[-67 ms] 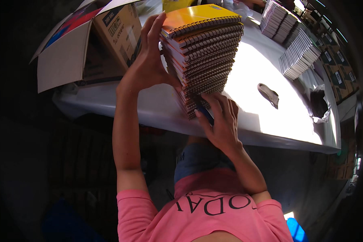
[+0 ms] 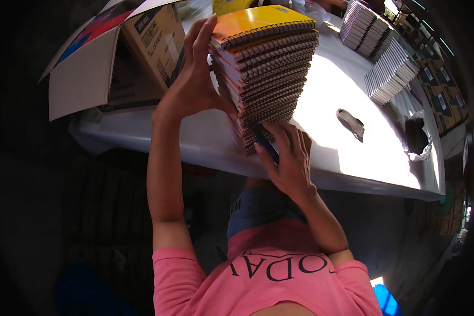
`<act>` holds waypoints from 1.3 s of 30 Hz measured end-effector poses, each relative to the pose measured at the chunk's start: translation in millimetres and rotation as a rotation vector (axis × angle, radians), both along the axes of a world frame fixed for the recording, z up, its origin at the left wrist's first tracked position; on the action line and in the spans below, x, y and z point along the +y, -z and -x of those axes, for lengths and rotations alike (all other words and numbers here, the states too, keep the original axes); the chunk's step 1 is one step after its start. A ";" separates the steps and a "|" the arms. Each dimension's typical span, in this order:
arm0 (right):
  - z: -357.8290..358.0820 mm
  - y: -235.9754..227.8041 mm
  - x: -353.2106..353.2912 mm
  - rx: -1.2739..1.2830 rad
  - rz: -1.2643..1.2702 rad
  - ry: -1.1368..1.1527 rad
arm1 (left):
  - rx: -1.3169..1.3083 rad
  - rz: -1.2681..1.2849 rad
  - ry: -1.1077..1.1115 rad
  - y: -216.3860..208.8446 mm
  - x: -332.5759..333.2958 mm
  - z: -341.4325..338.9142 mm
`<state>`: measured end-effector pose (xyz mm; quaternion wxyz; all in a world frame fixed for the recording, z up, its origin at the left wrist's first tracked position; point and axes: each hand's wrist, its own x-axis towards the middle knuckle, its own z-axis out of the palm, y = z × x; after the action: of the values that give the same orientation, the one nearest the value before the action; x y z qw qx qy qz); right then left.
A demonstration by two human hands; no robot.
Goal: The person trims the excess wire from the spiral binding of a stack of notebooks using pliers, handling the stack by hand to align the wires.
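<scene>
At the near edge of a white-covered table (image 2: pixel 329 160), a tall stack of spiral-bound notebooks with a glossy yellow-orange top cover (image 2: pixel 266 63) stands, dark coils toward the wearer. The left hand (image 2: pixel 192 87), fingers spread wide, lies along its left side; the right hand (image 2: pixel 291 158) grips a small dark-blue object (image 2: pixel 269 150), kind unclear, at the lower coils. Left: an open brown cardboard box (image 2: pixel 155 47).

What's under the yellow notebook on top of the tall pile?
Under the yellow notebook are more spiral notebooks, their dark coils and page edges showing. Their covers are mostly hidden, and the right hand hides part of the lower ones.
</scene>
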<state>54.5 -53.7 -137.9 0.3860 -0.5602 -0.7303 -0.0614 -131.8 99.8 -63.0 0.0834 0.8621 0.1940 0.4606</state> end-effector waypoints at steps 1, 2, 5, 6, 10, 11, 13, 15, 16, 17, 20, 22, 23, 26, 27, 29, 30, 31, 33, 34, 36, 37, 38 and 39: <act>0.1 -0.1 -0.5 -0.002 0.001 0.004 | 0.005 -0.017 0.000 0.3 0.4 -0.2; 0.0 1.4 -0.5 0.052 0.046 -0.030 | 0.003 -0.015 -0.001 0.2 0.5 -0.4; -3.3 1.3 0.8 0.427 0.398 -0.170 | -0.020 0.024 0.019 1.8 1.2 0.1; -8.4 -7.1 2.4 0.691 0.660 -0.241 | -0.040 0.060 0.040 3.5 2.0 0.3; -2.5 -3.8 -1.4 0.772 0.646 -0.225 | -0.070 0.101 0.074 2.9 0.4 -1.8; 1.6 3.8 -3.3 0.604 0.363 -0.194 | -0.062 0.092 0.062 3.0 1.2 -1.8; 2.2 4.3 -7.9 0.298 0.121 -0.063 | -0.047 0.074 0.036 4.0 3.1 -0.9; 2.9 5.6 -8.2 0.115 0.013 -0.002 | -0.002 -0.008 -0.027 2.1 1.6 -0.1; 3.0 5.4 -8.1 0.088 0.022 0.002 | 0.022 -0.050 -0.053 0.5 1.1 -1.0; 3.4 5.3 -7.9 0.060 0.032 0.005 | 0.004 -0.007 -0.024 1.1 1.6 -1.2; 6.2 10.4 -2.8 0.053 0.015 0.006 | -0.037 0.088 0.036 2.3 3.9 -0.8; 6.9 11.2 -2.9 0.058 0.064 0.006 | -0.045 0.111 0.048 2.6 4.3 -0.9; 7.5 12.0 -3.4 0.060 0.089 0.007 | -0.033 0.098 0.017 2.5 3.6 -0.9; 9.6 14.4 -4.9 0.061 0.045 0.056 | -0.012 0.080 -0.044 1.7 1.3 -0.2; 9.2 14.3 -4.9 0.052 0.033 0.058 | -0.015 0.088 -0.041 2.1 2.0 0.0; 7.6 14.0 -4.8 0.035 0.009 0.064 | -0.030 0.098 -0.018 3.8 3.7 -0.3; 8.1 13.1 -4.8 0.019 0.006 0.064 | -0.041 0.099 0.003 4.6 4.8 -0.5; 9.2 11.1 -4.5 0.003 0.003 0.064 | -0.053 0.100 0.022 4.7 5.4 -0.4; 9.3 11.5 -3.2 0.035 0.039 0.023 | -0.032 0.071 0.010 3.7 5.5 0.9; 8.6 14.4 -2.3 0.080 0.081 -0.014 | -0.023 0.060 0.007 4.4 5.7 0.9; 5.8 9.4 -1.6 0.390 0.413 -0.107 | -0.082 0.203 0.058 6.2 6.1 -1.7; 4.5 -5.2 -2.6 0.654 0.704 -0.165 | -0.111 0.274 0.079 6.8 5.3 -1.8; 3.9 -12.5 -3.3 0.918 0.996 -0.221 | -0.086 0.210 0.057 6.7 4.4 -1.3; 4.1 -11.4 -3.7 0.979 1.001 -0.229 | -0.061 0.145 0.034 6.2 3.4 -0.6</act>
<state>50.4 -57.4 -126.5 0.3701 -0.5532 -0.4677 0.5815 -131.2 103.2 -69.2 0.1594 0.8427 0.2095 0.4697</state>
